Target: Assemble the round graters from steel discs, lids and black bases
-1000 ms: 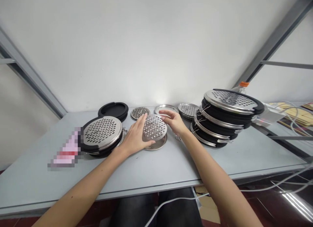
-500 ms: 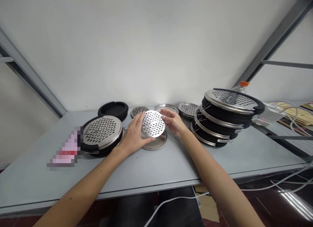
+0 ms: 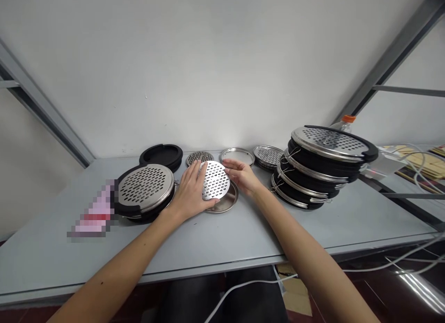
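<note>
Head view, only view. Worktop, pale grey, against a white wall.

Two hands in frame, both the person's own. Left hand: grip closed on a perforated steel disc, fingers across its left side, thumb under the lower edge. Right hand: grip cupped and partly open at the disc's right rim; cannot tell whether the fingertips touch it.

Disc: one, round, so no long axis. Held tilted, face up and toward the person, mid-worktop between the hands. Sits over one plain steel dish; cannot tell whether they touch.

Far row, left to right, four items: black rubber ring, small perforated disc, plain steel dish, short stack of perforated discs.

Left of the hands: one black-rimmed steel grater lid, resting on darker layers. Further left, one pixelated pink-and-red packet.

Right: stack of black-and-steel rounds, about four layers, top one perforated, leaning slightly. Behind it, one bottle with an orange cap. Tangled white cables at far right.
</note>
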Motion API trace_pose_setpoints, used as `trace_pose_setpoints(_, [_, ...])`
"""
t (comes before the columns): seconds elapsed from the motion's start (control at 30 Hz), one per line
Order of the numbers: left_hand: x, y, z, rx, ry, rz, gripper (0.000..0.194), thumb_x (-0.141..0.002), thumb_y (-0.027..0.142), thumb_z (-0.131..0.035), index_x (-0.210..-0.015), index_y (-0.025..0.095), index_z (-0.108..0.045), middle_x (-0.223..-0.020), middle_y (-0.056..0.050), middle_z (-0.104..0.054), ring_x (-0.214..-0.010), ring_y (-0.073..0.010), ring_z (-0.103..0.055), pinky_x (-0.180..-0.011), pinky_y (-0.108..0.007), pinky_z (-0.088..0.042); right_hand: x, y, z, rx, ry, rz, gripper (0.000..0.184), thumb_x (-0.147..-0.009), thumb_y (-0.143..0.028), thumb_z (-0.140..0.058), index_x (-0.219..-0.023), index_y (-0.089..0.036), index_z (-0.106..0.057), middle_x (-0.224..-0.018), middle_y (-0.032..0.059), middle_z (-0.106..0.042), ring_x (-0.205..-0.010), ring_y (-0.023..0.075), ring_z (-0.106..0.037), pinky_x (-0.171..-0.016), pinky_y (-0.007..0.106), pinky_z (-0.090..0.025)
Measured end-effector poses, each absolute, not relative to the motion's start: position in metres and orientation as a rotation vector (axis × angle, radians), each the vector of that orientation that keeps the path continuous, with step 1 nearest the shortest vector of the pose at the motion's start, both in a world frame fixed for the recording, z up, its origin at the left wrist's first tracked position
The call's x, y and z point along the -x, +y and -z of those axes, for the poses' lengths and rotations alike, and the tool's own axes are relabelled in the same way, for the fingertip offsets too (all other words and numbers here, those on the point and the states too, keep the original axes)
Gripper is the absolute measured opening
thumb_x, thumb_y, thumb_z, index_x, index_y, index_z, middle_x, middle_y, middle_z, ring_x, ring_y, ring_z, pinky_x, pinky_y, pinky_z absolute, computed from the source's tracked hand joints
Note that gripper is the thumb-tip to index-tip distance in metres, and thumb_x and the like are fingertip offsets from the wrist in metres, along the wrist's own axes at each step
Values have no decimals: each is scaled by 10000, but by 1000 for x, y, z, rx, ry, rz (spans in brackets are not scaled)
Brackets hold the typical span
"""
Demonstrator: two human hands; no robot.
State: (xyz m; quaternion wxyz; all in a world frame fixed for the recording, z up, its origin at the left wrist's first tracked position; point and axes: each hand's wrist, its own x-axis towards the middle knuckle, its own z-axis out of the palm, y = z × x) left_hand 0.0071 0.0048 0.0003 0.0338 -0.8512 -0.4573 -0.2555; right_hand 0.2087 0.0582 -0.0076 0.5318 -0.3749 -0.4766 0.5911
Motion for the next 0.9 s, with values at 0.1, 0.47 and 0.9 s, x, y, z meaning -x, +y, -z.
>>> trace_pose_setpoints(0.1, [-7,5,1,2622,-1432,753,1051,-683,503,-709,-1467,138,-112,-1505,-186,-238,-1396,-339,-201,-1127,-479,-209,-209,61,12,961,-1275,-1289,314,-637,-217,-728,-946,-179,-684,-1035,86,-693,-939,211,-641,-835,353,-519])
trace_pose_setpoints(0.47, [-2,9,5,2722,-1607,576,963,-632,584,-710,-1412,180,-313,-1423,-156,-386,-1305,-355,-348,-1061,-494,-297,-206,63,21,1150,-1784,-810,217,-800,-141,-520,-942,-164,-682,-885,73,-731,-879,200,-670,-847,353,-497])
trace_pose_setpoints(0.9, [-2,11,7,2780,-1619,542,974,-649,663,-664,-1415,176,-311,-1404,-162,-419,-1324,-385,-318,-1068,-522,-253,-212,64,22,1179,-1994,-722,292,-823,-104,-443,-949,-171,-698,-890,56,-742,-864,205,-677,-842,328,-494])
